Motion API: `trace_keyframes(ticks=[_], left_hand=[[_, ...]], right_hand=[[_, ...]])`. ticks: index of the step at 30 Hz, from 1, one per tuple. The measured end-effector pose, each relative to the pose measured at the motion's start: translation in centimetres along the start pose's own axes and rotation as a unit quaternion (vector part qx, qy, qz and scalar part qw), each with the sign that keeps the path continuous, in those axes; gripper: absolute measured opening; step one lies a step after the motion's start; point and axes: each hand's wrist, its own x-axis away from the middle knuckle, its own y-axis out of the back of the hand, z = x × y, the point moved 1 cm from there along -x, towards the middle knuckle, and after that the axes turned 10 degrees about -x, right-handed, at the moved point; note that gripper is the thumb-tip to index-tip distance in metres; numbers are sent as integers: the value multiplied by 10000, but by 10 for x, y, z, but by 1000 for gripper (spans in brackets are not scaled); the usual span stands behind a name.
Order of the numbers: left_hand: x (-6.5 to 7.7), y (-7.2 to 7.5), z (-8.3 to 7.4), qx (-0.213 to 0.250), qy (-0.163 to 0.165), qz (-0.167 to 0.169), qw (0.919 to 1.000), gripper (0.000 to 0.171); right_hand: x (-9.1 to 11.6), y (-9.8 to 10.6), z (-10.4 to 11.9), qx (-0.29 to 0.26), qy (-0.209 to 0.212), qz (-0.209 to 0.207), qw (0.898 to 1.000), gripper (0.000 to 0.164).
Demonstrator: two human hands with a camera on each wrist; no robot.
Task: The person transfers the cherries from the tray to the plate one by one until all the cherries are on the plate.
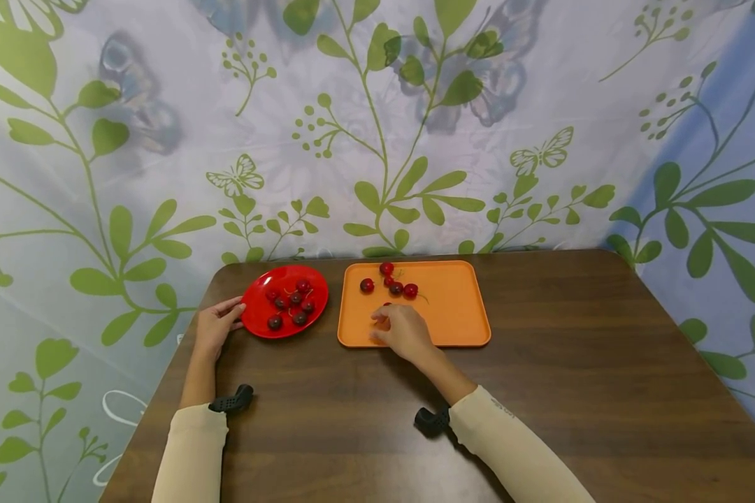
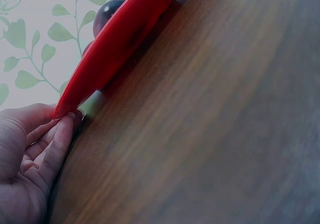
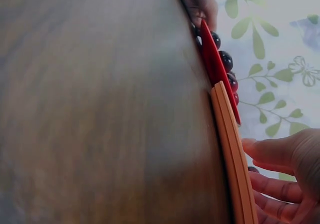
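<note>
A red plate (image 1: 255, 316) holding several cherries (image 1: 295, 297) is at the table's back left. Its left rim is pinched between the thumb and fingers of my left hand (image 1: 215, 327), and the left wrist view shows this grip (image 2: 42, 149) on the plate edge (image 2: 112, 51). My right hand (image 1: 404, 330) is over the near left part of an orange tray (image 1: 456, 304), thumb and fingers apart. Just beyond its fingers a cherry (image 1: 386, 304) is mostly hidden. More cherries (image 1: 396, 288) lie farther back on the tray, some with stems.
Plate and tray stand side by side on a brown wooden table (image 1: 554, 391). Close behind the table's back edge hangs a cloth (image 1: 327, 175) printed with leaves and butterflies. Black wrist devices (image 1: 432, 422) sit at both sleeves.
</note>
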Motion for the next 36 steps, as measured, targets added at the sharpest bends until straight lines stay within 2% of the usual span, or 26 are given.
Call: trace_keyframes(ticks=[3,10,17,21,28,32,36], left_hand=[[-1,0,0,-42,7,2,10000,43],[-13,1,24,-184,-155,-138,9996,46],[-13,0,24,-148,-151,-160,9996,45],[-15,0,24,-90,-140,-146,9998,46],[-17,1,25,7,-77,-137,9999,46],[-15,1,19,90,-57,-99,9999,45],[-7,1,7,154,-55,-44,9999,43]], right_hand=[[-2,0,-2,105,-2,-32,9999,24],[-6,-4,-5,799,91,49,9968,18],[-9,-4,-5,1428,359,40,9891,2],[-9,-1,-7,1388,392,-133,9895,3],[-11,13,-9,795,215,-733,9939,17],[-13,19,-12,669,-26,-785,9947,21],[-16,22,-14,727,-79,-666,9951,28]])
